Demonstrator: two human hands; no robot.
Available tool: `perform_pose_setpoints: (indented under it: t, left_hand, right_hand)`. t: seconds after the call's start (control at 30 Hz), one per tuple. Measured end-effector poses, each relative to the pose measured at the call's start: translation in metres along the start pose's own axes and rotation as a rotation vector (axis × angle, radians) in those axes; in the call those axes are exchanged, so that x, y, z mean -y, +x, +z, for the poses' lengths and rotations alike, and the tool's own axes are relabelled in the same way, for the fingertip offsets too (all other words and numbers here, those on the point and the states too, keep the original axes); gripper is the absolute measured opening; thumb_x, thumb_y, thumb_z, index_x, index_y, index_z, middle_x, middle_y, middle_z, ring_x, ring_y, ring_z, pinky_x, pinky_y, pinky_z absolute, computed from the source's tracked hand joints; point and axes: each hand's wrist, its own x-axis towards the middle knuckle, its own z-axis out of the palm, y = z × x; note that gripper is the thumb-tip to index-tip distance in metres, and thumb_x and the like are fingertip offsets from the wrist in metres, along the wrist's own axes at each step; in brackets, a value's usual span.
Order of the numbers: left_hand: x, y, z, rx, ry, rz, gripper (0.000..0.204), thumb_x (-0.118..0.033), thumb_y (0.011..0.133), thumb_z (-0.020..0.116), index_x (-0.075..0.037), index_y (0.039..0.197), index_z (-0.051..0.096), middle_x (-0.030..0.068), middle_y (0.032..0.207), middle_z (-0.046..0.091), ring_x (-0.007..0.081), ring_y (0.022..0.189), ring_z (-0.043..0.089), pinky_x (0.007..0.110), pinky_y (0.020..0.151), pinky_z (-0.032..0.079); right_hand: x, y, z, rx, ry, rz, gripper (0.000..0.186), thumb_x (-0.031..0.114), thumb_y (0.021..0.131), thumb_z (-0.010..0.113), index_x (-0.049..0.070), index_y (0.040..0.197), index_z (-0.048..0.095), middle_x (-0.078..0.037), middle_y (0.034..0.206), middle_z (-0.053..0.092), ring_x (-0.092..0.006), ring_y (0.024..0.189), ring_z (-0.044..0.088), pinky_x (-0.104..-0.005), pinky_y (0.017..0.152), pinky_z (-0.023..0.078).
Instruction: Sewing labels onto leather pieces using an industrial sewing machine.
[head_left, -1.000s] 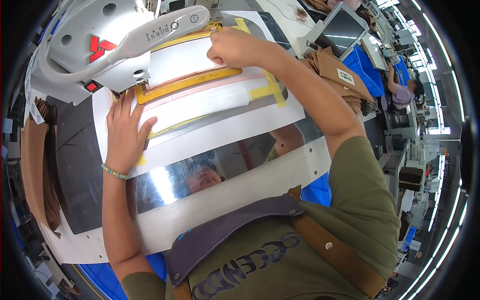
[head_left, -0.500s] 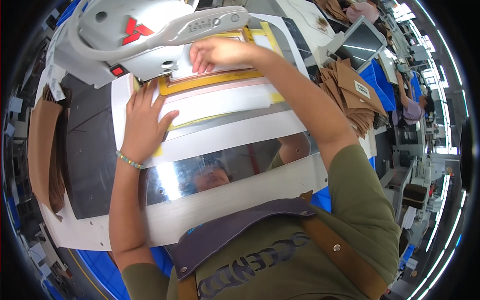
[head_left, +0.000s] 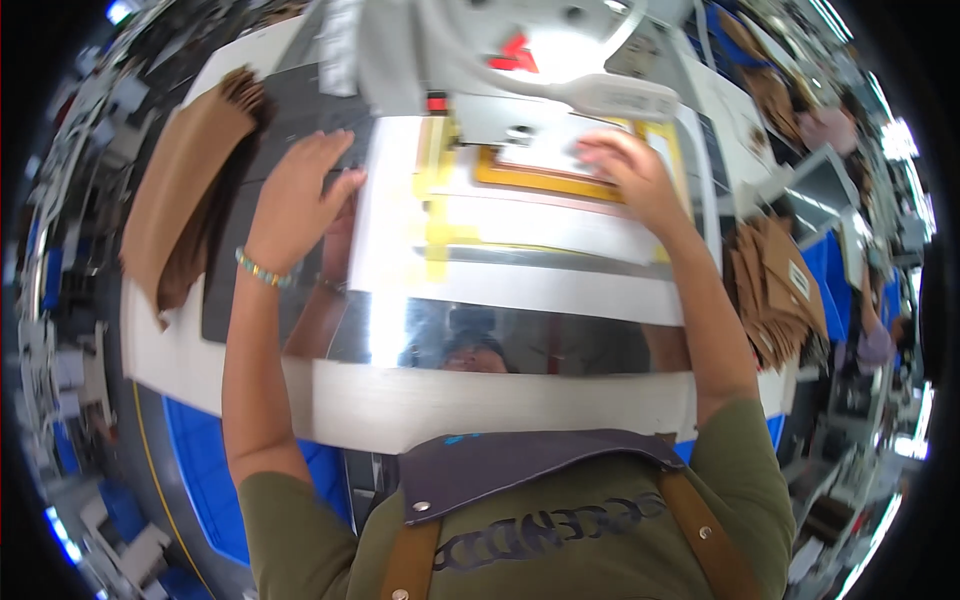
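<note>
A dark apron fills the bottom centre, with a pale desk beyond it. On the desk, a shiny metal plate lies under a white sheet at mid-frame. Left of centre, the left hand is over the plate's dark part, thumb apart from the fingers, holding nothing. Brown pieces stand to its left; another brown stack lies at right. The yellow frame sits on the sheet, upper centre-right. Above it, the blurred right hand has loosely extended fingers; contact cannot be told. A grey machine occupies the top.
</note>
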Motion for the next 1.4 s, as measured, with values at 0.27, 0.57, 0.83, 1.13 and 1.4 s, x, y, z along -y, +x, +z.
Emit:
perform_pose_setpoints:
  t: [0.27,0.57,0.83,1.13,1.4]
  left_hand:
    - [0.143,-0.027,-0.049,-0.188,0.712,-0.255,0.034,-0.014,0.096,0.074,-0.005,0.129,0.073,0.0167,0.134,0.070,0.0381,0.118,0.067,0.049,0.097,0.056]
    - [0.233,-0.043,-0.040,-0.398,0.095,-0.554,0.020,-0.021,0.097,0.077,-0.005,0.108,0.082,0.0087,0.092,0.080,0.0280,0.082,0.077,0.040,0.078,0.059]
    - [0.194,0.006,-0.092,-0.769,0.035,-0.461,0.020,-0.021,0.100,0.076,-0.008,0.114,0.083,0.0052,0.091,0.079,0.0140,0.076,0.075,0.031,0.076,0.058]
    - [-0.011,-0.019,-0.010,-0.244,0.056,0.161,0.007,-0.005,0.096,0.073,0.000,0.100,0.076,0.0148,0.090,0.065,0.0353,0.083,0.066,0.045,0.073,0.054]
    - [-0.057,-0.051,0.027,-0.087,0.161,0.327,0.031,-0.003,0.087,0.069,-0.002,0.117,0.075,0.0074,0.110,0.069,0.0247,0.102,0.068,0.037,0.083,0.058]
  right_hand:
    - [-0.019,-0.021,-0.010,-0.431,0.028,-0.135,0.034,0.000,0.104,0.051,0.002,0.133,0.068,-0.009,0.136,0.069,-0.0138,0.112,0.067,-0.0293,0.093,0.057]
    - [-0.025,-0.020,-0.009,-0.482,0.009,-0.175,0.033,-0.002,0.103,0.053,0.002,0.133,0.067,-0.011,0.144,0.063,-0.0126,0.110,0.067,-0.0261,0.088,0.057]
    - [-0.023,-0.026,-0.013,-0.510,-0.044,-0.229,0.033,-0.003,0.102,0.054,0.002,0.132,0.067,-0.011,0.142,0.064,-0.0142,0.108,0.069,-0.0275,0.087,0.058]
    - [0.074,-0.036,0.058,0.059,-0.612,-0.596,0.034,-0.002,0.089,0.070,0.004,0.122,0.073,-0.012,0.125,0.073,-0.0323,0.110,0.069,-0.0424,0.091,0.058]
    - [0.065,-0.020,0.130,0.146,-0.891,-0.767,0.035,0.011,0.088,0.077,0.001,0.121,0.073,-0.008,0.128,0.070,-0.0235,0.105,0.065,-0.0375,0.089,0.055]
